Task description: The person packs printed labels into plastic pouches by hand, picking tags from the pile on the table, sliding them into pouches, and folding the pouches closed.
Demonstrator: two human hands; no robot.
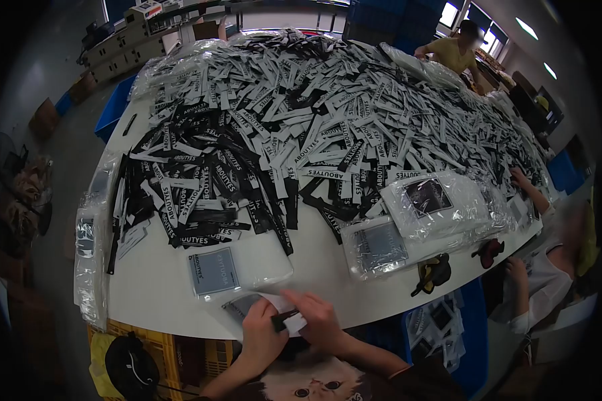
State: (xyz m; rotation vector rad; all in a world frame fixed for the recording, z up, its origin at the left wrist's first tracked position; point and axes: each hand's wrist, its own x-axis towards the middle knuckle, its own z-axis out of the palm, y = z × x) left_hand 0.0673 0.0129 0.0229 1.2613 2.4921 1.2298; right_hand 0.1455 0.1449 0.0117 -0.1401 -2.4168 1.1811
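Note:
Close to the table's front edge, my left hand is closed on a clear plastic bag with a grey printed panel. My right hand is beside it, fingers bent and slightly blurred. A small black-and-white strip shows between the two hands, seemingly pinched by the right; its far end is hidden. Just beyond them lies a stack of clear bags with a grey printed panel. Farther back, loose black and white lettered strips spread into a large heap.
More bag stacks lie to the right, near a dark-and-yellow object and a red one. A wrapped bag stack lines the left edge. Below are a blue bin and yellow crate. Co-workers occupy the right side.

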